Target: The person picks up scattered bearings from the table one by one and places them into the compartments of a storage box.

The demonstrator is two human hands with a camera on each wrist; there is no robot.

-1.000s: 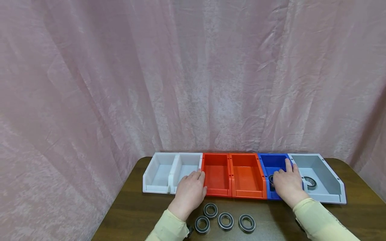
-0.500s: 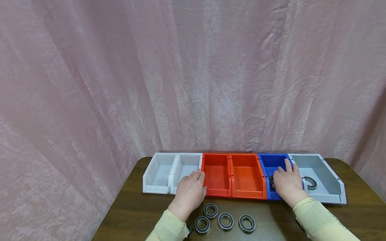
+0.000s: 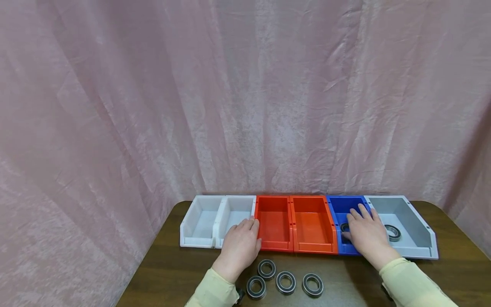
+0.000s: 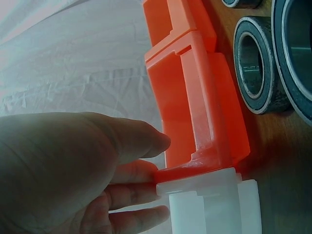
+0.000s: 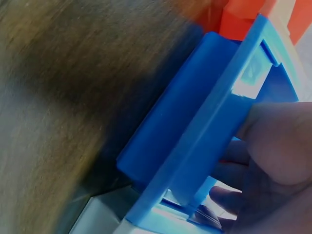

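My right hand (image 3: 369,234) is over the blue bin (image 3: 347,204), its fingers spread and nothing seen held in it. Inside that bin a ball bearing (image 3: 343,227) shows beside the thumb, partly hidden by the hand. In the right wrist view the fingers reach past the front wall of the blue bin (image 5: 195,131). My left hand (image 3: 239,243) rests at the seam of a white bin (image 3: 235,213) and a red bin (image 3: 274,217), with fingers extended. The left wrist view shows its fingertips (image 4: 158,144) at the red bin's edge.
Several ball bearings (image 3: 285,282) lie on the brown table (image 3: 165,264) in front of the bins. An orange bin (image 3: 312,217) and another white bin (image 3: 201,221) belong to the row. The grey bin (image 3: 412,226) at right holds a bearing (image 3: 393,233). A pink curtain (image 3: 245,106) hangs behind.
My right hand has drawn back slightly towards me and its fingers have spread apart over the blue bin. The left hand stays in place. The head view has shifted a little.
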